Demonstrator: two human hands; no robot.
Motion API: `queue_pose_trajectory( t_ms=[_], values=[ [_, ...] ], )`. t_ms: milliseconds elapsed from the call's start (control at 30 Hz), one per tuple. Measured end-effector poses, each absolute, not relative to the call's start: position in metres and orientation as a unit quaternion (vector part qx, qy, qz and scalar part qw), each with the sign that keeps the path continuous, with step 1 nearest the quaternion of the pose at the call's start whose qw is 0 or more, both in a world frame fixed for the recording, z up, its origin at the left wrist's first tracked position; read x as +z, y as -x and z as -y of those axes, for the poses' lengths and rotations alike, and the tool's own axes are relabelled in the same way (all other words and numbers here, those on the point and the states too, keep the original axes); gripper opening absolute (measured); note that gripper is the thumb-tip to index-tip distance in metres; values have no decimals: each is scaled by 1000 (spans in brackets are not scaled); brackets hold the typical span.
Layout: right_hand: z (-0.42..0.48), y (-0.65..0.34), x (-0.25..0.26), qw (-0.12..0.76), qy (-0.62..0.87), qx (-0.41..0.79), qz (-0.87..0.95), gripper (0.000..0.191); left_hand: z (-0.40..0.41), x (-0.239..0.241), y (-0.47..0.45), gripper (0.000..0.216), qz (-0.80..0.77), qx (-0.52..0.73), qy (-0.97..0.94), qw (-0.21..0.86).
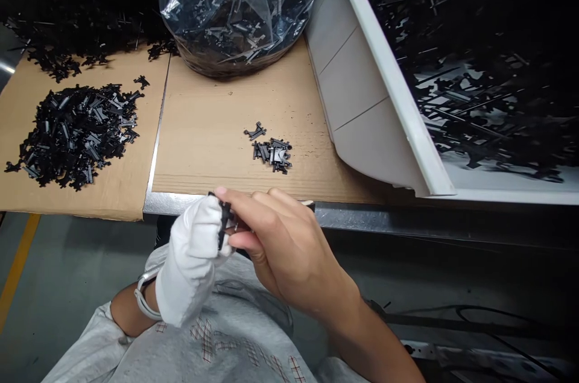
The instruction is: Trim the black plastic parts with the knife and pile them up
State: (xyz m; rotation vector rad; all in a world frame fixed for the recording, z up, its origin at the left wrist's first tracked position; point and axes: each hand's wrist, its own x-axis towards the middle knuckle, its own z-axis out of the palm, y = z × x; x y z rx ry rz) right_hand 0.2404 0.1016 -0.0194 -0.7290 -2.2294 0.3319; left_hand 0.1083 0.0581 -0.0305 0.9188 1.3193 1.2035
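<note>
My left hand (192, 259), in a white cloth glove, is curled in a fist just below the table's front edge and pinches a small black plastic part (224, 223). My bare right hand (283, 250) meets it from the right, its thumb and forefinger closed on the same part. A little beyond the hands, a small heap of black plastic parts (272, 151) lies on the cardboard sheet (212, 129).
A large heap of black parts (75, 132) lies on cardboard at the left, with more strewn behind it. A clear plastic bag of parts (235, 9) stands at the back. A white bin (389, 87) full of black pieces fills the right. The metal table edge (407, 220) runs in front.
</note>
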Motion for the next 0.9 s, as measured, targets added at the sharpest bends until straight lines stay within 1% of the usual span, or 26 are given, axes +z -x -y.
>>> queue_pose_trajectory(
  t_ms=[200,367,433,567,667,733,833,900],
  values=[
    [-103,-239,-19,388,279,139,867,23,-57,-28,-108,49,-559,535,-353,526],
    [-102,-237,-20,402,280,142,860,21,-59,-27,-108,48,-563,518,-367,530],
    [-101,-236,-19,404,282,138,859,21,-59,-26,-106,42,-564,510,-375,530],
    [-101,-235,-19,404,287,131,859,20,-61,-25,-103,24,-570,469,-434,516],
    [-99,-233,-21,413,291,132,853,20,-62,-24,-102,24,-568,469,-460,495],
    [-98,-231,-23,418,298,121,850,21,-61,-25,-103,23,-564,482,-470,478],
    [-96,-228,-26,427,311,70,846,25,-61,-29,-104,16,-567,502,-470,453],
    [-96,-227,-27,434,317,44,842,25,-62,-33,-105,20,-568,506,-467,450]
  ],
)
